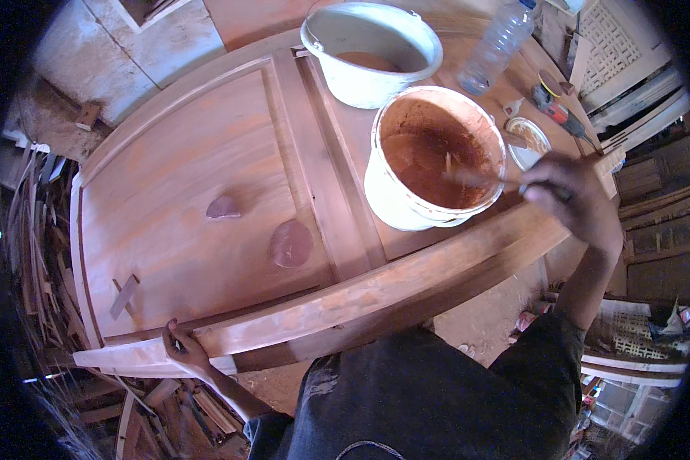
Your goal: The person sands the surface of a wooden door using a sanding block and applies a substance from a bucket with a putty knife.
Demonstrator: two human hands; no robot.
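Observation:
My right hand grips a thin stick-like tool, blurred by motion. Its far end reaches over the mouth of a white plastic bucket. Reddish-brown liquid lies inside this bucket and coats its inner wall. Below the bucket is a panelled wooden door, lying flat. At the lower left, my left hand rests on the door's near edge, thumb apart from the fingers, with no loose object visible in it. A round sanding disc and a folded piece of abrasive lie on the left panel.
Behind the white bucket stands a pale pail with brownish contents. A clear plastic bottle, a stained lid and an angle grinder are at the right. Small crossed wood strips lie left; scrap wood is piled beyond.

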